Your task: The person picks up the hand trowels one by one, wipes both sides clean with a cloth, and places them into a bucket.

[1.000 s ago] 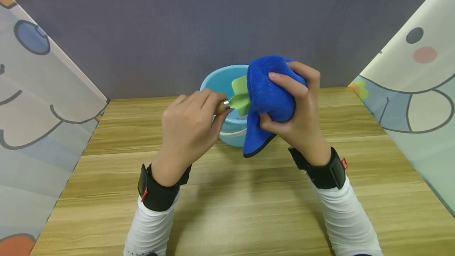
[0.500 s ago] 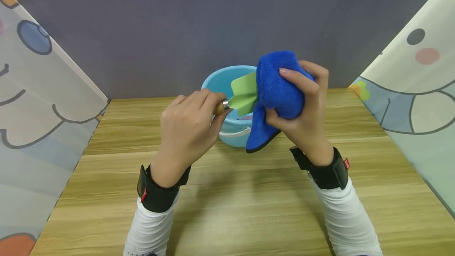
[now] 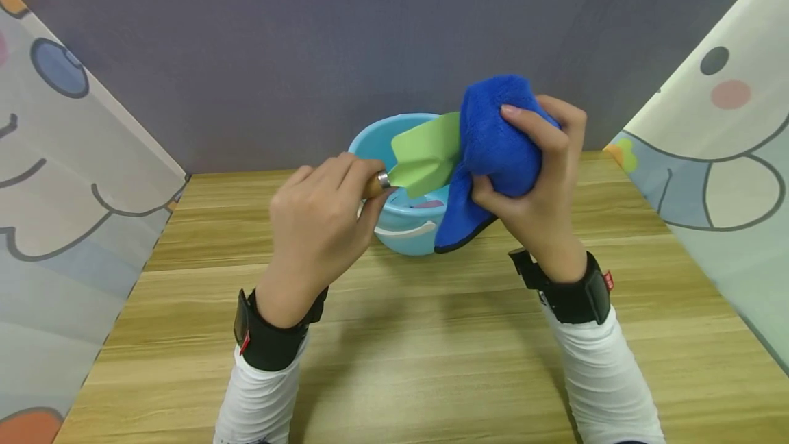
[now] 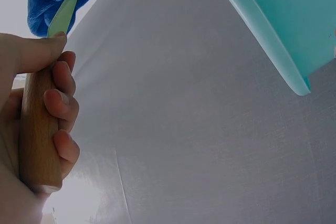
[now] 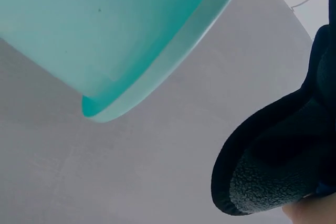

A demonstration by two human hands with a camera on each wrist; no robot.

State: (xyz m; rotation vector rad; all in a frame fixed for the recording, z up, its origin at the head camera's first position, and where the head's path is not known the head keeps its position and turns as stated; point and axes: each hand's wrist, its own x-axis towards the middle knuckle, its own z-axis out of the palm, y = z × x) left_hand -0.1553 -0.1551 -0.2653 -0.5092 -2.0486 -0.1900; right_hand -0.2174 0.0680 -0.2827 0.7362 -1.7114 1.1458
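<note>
A green-bladed garden trowel (image 3: 422, 156) is held over a light blue bucket (image 3: 403, 244). My left hand (image 3: 320, 225) grips its wooden handle (image 4: 39, 129), fingers curled round it in the left wrist view. In my right hand (image 3: 545, 177) is a bunched blue cloth (image 3: 502, 136) with a dark edge, wrapped over the far end of the blade, so the tip is hidden. One corner of the cloth hangs down in front of the bucket. The right wrist view shows mostly that hanging corner, dark, with a bit of the hand below it.
The bucket stands on a wooden table (image 3: 394, 375) against a grey back wall (image 3: 277, 53). Inside it lies something pinkish, partly hidden. A white handle (image 3: 407, 230) hangs across its front. Cartoon-printed panels (image 3: 709, 156) flank both sides.
The right hand and cloth have slid right and slightly up along the blade, baring more of its green surface. The left hand has shifted slightly left with the trowel.
</note>
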